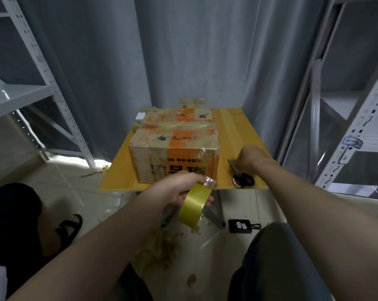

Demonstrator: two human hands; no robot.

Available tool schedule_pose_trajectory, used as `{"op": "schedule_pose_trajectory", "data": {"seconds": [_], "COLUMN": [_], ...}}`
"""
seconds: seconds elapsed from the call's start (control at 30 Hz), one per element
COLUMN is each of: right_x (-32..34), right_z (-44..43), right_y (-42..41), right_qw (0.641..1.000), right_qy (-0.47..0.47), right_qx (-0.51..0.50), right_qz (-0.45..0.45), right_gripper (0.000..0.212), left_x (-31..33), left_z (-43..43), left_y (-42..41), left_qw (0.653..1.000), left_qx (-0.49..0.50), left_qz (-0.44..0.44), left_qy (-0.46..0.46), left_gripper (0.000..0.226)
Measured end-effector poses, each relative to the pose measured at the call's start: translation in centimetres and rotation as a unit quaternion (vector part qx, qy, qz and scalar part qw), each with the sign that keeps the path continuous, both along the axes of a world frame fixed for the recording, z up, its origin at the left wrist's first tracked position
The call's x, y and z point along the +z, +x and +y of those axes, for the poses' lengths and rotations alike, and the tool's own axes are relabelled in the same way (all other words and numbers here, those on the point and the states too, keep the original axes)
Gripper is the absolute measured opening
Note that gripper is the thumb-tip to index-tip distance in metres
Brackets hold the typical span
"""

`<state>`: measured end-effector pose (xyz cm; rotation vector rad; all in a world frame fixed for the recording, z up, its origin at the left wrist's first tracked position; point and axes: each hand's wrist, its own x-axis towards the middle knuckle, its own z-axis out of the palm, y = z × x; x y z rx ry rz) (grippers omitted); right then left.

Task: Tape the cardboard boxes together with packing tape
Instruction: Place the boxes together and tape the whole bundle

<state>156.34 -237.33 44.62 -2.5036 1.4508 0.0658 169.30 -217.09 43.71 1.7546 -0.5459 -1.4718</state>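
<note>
A single wide-angle camera worn on the person's head looks forward and steeply down. Both bare forearms run in from the bottom edge toward mid-frame. There the left hand [181,185], holding a tape roll [194,205], and the right hand [252,158] sit close under the lens. The yellow table [233,131] with the cardboard boxes [175,148] lies just beyond them at centre frame. Tiled floor [60,181] fills the lower part and a grey curtain [183,51] the top. Metal shelving [45,68] leans inward along both side edges.
</note>
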Motion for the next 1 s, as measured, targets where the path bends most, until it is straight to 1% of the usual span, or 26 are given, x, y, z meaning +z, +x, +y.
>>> {"op": "schedule_pose_trajectory", "data": {"seconds": [0.03, 0.07, 0.1, 0.13, 0.17, 0.2, 0.23, 0.27, 0.3, 0.33, 0.43, 0.53, 0.7, 0.77, 0.8, 0.87, 0.93, 1.0], "right_x": [0.8, 1.9, 3.1, 4.1, 4.9, 5.1, 4.9, 4.4, 3.9, 3.7, 3.5, 3.3, 3.2, 3.4, 3.6, 4.0, 4.0, 3.8], "right_z": [0.2, 0.7, 1.4, 2.0, 2.7, 3.3, 3.8, 4.1, 4.1, 4.1, 4.7, 4.9, 5.1, 5.2, 5.3, 5.8, 6.5, 7.0], "right_y": [0.8, 1.7, 2.6, 3.4, 4.0, 4.4, 4.5, 4.5, 4.4, 4.4, 4.6, 4.5, 4.1, 4.0, 3.9, 3.8, 3.4, 2.8], "right_qw": [0.995, 0.975, 0.939, 0.907, 0.889, 0.892, 0.906, 0.915, 0.918, 0.916, 0.904, 0.901, 0.904, 0.911, 0.916, 0.927, 0.931, 0.92], "right_qy": [-0.049, -0.064, -0.047, -0.004, 0.036, 0.051, 0.036, 0.007, -0.021, -0.037, -0.024, -0.046, -0.098, -0.11, -0.11, -0.094, -0.059, -0.042], "right_qx": [0.003, 0.023, 0.068, 0.137, 0.216, 0.284, 0.329, 0.349, 0.353, 0.352, 0.364, 0.373, 0.383, 0.374, 0.363, 0.335, 0.293, 0.262], "right_qz": [-0.087, -0.213, -0.333, -0.399, -0.401, -0.347, -0.264, -0.203, -0.181, -0.188, -0.222, -0.218, -0.165, -0.135, -0.127, -0.139, -0.208, -0.29], "right_gripper": [0.029, 0.031, 0.037, 0.044, 0.048, 0.05, 0.056, 0.064, 0.07, 0.072, 0.076, 0.087, 0.108, 0.112, 0.11, 0.099, 0.083, 0.067], "left_x": [-0.2, -0.3, -0.4, -0.4, -0.5, -0.6, -0.7, -0.7, -0.7, -0.8, -0.7, -0.2, 1.4, 2.2, 2.6, 3.4, 4.1, 4.5], "left_z": [0.0, -0.1, 0.0, 0.0, 0.0, 0.0, 0.1, 0.2, 0.2, 0.2, 0.8, 1.4, 2.8, 3.4, 3.8, 4.5, 5.3, 6.1], "left_y": [0.1, 0.1, 0.2, 0.3, 0.3, 0.3, 0.3, 0.3, 0.2, 0.2, 0.2, 0.2, 0.0, -0.3, -0.5, -0.7, -1.0, -1.3], "left_qw": [1.0, 1.0, 1.0, 1.0, 1.0, 1.0, 1.0, 1.0, 0.999, 0.999, 0.999, 0.999, 0.998, 0.996, 0.995, 0.992, 0.986, 0.979], "left_qx": [0.0, -0.002, -0.002, -0.001, -0.001, -0.002, -0.002, -0.001, -0.001, 0.001, 0.016, 0.016, 0.019, 0.025, 0.031, 0.045, 0.056, 0.075], "left_qz": [-0.001, -0.002, -0.002, 0.002, 0.007, 0.011, 0.013, 0.015, 0.016, 0.018, 0.023, 0.021, 0.019, 0.015, 0.014, 0.008, -0.005, -0.007], "left_qy": [-0.001, -0.004, -0.008, -0.011, -0.014, -0.017, -0.021, -0.024, -0.027, -0.03, -0.034, -0.037, -0.064, -0.083, -0.093, -0.121, -0.156, -0.19], "left_gripper": [0.031, 0.031, 0.031, 0.032, 0.032, 0.032, 0.032, 0.031, 0.031, 0.03, 0.026, 0.023, 0.023, 0.02, 0.019, 0.019, 0.023, 0.032]}}
